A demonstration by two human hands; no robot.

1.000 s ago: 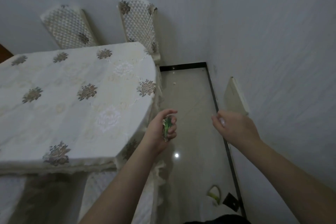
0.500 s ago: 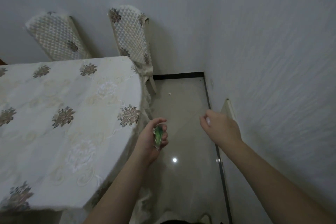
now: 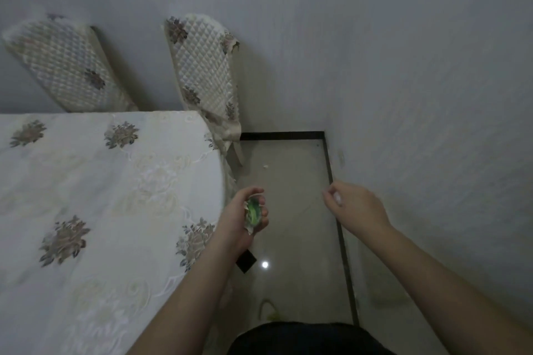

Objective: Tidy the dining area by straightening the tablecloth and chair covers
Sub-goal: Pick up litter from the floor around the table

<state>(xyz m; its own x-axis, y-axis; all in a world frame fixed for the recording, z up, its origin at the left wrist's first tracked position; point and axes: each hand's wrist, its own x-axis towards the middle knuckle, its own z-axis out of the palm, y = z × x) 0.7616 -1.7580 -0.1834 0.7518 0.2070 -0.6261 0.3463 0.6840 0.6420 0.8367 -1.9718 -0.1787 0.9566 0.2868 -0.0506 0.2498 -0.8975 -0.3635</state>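
L hand round green wrapper, maybe crumpled.

No readable text, label, brand, number or sign shows anywhere, not even on the green wrapper.

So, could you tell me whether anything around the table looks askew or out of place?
Yes. The right chair cover is rumpled, bunched at its lower edge beside the tablecloth. A white scrap lies on the floor. The left hand holds a crumpled green wrapper.
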